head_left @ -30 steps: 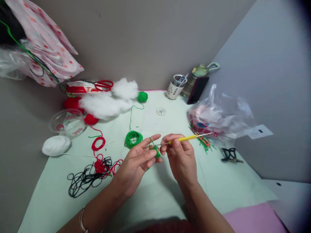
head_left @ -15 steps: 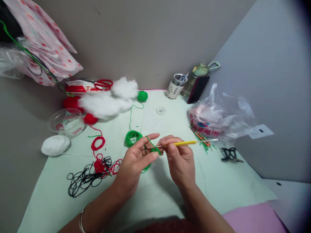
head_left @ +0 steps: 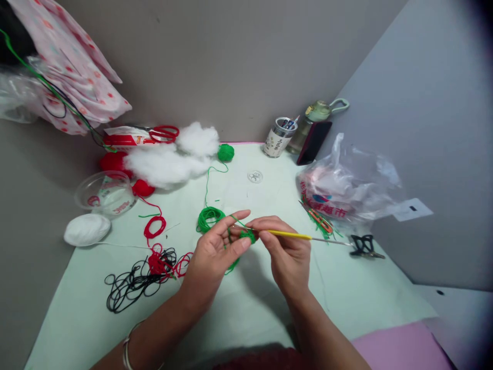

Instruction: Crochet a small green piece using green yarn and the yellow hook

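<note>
Between thumb and fingers, my left hand (head_left: pixel 211 262) pinches a small green crochet piece (head_left: pixel 248 235). Green yarn runs over its raised index finger. A crochet hook (head_left: pixel 288 234) with a yellow handle is in my right hand (head_left: pixel 287 257), its thin metal tip at the green piece and its other metal end pointing right. The two hands nearly meet above the table. Just behind my left fingers lies a coil of green yarn (head_left: pixel 210 218), and a strand leads from it back to a small green yarn ball (head_left: pixel 225 152).
Left: tangled black cord (head_left: pixel 133 285), red yarn (head_left: pixel 155 226), a white yarn ball (head_left: pixel 87 229), a clear plastic bowl (head_left: pixel 103 195), white stuffing (head_left: pixel 165 164) and red scissors (head_left: pixel 164 134). Right: a plastic bag (head_left: pixel 346 180), a pen can (head_left: pixel 279 139), a bottle (head_left: pixel 318 113) and a black claw clip (head_left: pixel 364 246).
The crochet hook has tilted: its right end has dropped and its tip has risen slightly at the green piece. My right hand has turned with it; my left hand has barely moved.
</note>
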{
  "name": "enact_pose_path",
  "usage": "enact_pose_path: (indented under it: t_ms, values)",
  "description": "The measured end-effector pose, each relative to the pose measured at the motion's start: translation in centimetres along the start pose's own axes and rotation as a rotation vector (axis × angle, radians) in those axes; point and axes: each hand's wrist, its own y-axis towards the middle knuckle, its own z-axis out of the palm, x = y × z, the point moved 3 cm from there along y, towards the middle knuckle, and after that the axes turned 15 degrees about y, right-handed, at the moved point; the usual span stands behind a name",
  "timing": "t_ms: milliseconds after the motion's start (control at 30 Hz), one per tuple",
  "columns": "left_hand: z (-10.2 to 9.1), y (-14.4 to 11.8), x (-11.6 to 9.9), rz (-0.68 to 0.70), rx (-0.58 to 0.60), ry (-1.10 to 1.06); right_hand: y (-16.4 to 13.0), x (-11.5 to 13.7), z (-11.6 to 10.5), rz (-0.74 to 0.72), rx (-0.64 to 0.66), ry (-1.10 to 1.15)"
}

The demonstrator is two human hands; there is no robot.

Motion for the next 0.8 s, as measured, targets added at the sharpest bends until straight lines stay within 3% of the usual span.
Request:
enact_pose_path:
  t_ms: [200, 400, 533, 667, 800]
  values:
    - [-0.3, 0.2, 0.2, -0.017, -0.042, 0.006, 0.1, -0.9, -0.6, 0.152, -0.127, 0.239]
    - [-0.4, 0.2, -0.2, -0.045, -0.075, 0.008, 0.3, -0.3, -0.4, 0.146, -0.094, 0.254]
    - [-0.6, 0.2, -0.3, -0.005, -0.116, 0.079, -0.3, 0.6, -0.4, -0.015, -0.019, -0.06]
    - [-0.6, 0.2, 0.0, 0.049, -0.203, 0.138, -1.1, 1.4, 0.7, -0.361, 0.187, -0.465]
    - [-0.2, 0.2, 0.3, -0.021, -0.146, -0.027, -1.7, 1.2, 1.3, -0.56, 0.238, -0.758]
